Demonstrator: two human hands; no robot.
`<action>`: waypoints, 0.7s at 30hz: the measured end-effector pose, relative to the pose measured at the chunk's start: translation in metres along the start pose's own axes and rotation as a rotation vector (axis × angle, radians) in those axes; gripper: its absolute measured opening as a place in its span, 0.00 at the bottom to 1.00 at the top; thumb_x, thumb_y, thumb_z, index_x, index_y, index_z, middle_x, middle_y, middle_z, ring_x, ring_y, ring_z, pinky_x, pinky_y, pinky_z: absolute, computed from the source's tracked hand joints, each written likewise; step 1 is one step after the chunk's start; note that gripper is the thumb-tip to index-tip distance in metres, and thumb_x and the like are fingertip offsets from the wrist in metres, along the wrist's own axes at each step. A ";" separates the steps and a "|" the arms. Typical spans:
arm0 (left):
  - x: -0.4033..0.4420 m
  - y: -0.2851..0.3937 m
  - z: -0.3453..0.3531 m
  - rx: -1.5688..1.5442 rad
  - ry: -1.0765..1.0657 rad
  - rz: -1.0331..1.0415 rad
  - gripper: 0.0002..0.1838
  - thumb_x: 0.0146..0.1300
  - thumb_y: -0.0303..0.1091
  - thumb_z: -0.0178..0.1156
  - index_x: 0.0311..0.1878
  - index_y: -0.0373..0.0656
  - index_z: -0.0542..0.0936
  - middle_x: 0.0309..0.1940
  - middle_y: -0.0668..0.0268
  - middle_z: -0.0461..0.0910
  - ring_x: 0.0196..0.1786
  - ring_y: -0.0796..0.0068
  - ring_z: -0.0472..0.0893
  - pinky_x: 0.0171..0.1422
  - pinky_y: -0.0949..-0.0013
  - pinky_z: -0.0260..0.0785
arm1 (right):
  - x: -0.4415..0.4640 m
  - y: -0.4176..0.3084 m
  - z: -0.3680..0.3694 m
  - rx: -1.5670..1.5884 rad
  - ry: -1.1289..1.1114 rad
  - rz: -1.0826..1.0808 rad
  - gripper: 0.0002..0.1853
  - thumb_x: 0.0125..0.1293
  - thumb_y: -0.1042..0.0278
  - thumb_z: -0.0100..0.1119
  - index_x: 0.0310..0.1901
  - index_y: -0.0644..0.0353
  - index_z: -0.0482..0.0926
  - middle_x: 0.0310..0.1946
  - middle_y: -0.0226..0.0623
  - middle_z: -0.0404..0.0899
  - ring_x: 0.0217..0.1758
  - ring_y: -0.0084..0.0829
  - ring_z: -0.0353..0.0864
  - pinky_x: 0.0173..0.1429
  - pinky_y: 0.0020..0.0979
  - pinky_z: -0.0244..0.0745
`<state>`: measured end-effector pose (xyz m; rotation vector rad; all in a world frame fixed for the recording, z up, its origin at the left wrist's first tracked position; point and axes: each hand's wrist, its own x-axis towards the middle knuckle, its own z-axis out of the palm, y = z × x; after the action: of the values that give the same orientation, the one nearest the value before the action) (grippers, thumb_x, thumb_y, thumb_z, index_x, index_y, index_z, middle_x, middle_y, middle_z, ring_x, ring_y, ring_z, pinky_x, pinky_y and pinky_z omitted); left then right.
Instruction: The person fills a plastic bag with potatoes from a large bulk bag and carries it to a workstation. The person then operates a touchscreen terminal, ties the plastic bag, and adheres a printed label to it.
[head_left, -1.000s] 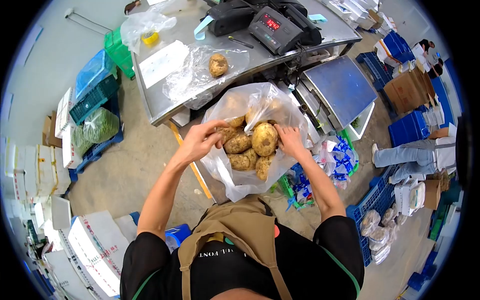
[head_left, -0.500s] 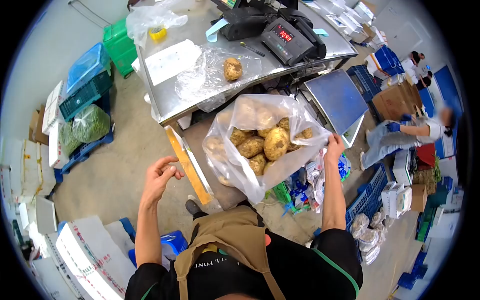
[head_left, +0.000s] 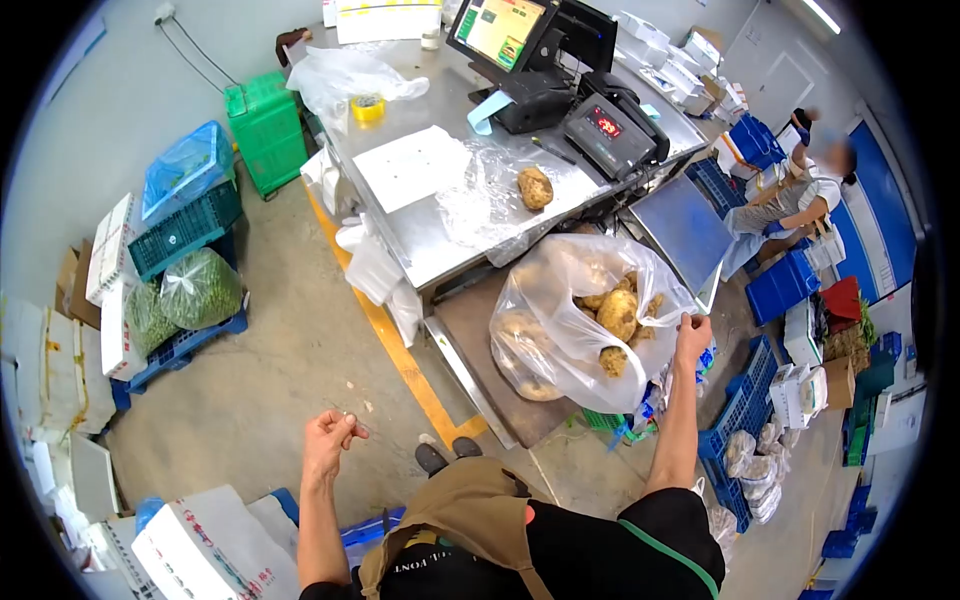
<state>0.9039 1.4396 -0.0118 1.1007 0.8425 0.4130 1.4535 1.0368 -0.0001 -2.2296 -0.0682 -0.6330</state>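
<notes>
A clear plastic bag (head_left: 525, 310) of dirt-specked potatoes (head_left: 617, 314) rests, mouth open, on a brown low platform (head_left: 470, 315). My right hand (head_left: 692, 338) is closed on the right edge of the bag's mouth, pulling it outward. My left hand (head_left: 334, 440) hangs over the floor at left, away from the bag. Its thumb and fingers are pinched together; whatever they may hold is too small to make out. A single potato (head_left: 535, 188) lies on thin plastic film (head_left: 480, 200) on the metal table (head_left: 400, 235).
On the table are white paper (head_left: 410, 167), yellow tape (head_left: 368, 108), a scale display (head_left: 610, 135) and a monitor (head_left: 500, 32). A blue-topped platform (head_left: 683, 230) stands right of the bag. Bagged green vegetables (head_left: 200, 290) sit at left. A person (head_left: 800, 200) in blue gloves works at right.
My view has shifted, so the table and bag sit further right. My left hand has moved lower and its fingers have closed. The right hand still grips the bag's edge.
</notes>
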 end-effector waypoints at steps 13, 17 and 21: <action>0.119 0.108 -0.022 0.425 -0.108 0.056 0.06 0.60 0.24 0.58 0.37 0.31 0.78 0.25 0.62 0.82 0.28 0.79 0.79 0.35 0.72 0.72 | -0.029 -0.279 0.004 0.243 -0.232 -0.321 0.10 0.70 0.71 0.50 0.40 0.69 0.78 0.15 0.31 0.72 0.17 0.19 0.70 0.23 0.23 0.66; 0.185 0.106 -0.063 0.447 -0.085 0.363 0.13 0.59 0.25 0.58 0.47 0.32 0.77 0.38 0.57 0.83 0.38 0.69 0.81 0.46 0.68 0.73 | -0.043 -0.347 0.086 0.354 -0.303 -0.387 0.15 0.63 0.75 0.54 0.51 0.68 0.77 0.29 0.36 0.80 0.27 0.23 0.77 0.32 0.26 0.72; 0.236 0.140 -0.117 0.774 0.027 0.225 0.21 0.57 0.28 0.59 0.54 0.33 0.75 0.49 0.51 0.79 0.47 0.57 0.80 0.55 0.63 0.71 | -0.071 -0.388 0.212 0.277 -0.561 -0.508 0.21 0.57 0.73 0.62 0.54 0.61 0.76 0.45 0.44 0.79 0.32 0.33 0.79 0.38 0.30 0.75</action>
<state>0.9776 1.7280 -0.0001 1.9215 0.9305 0.2873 1.3843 1.4630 0.1175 -2.0538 -0.9678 -0.2128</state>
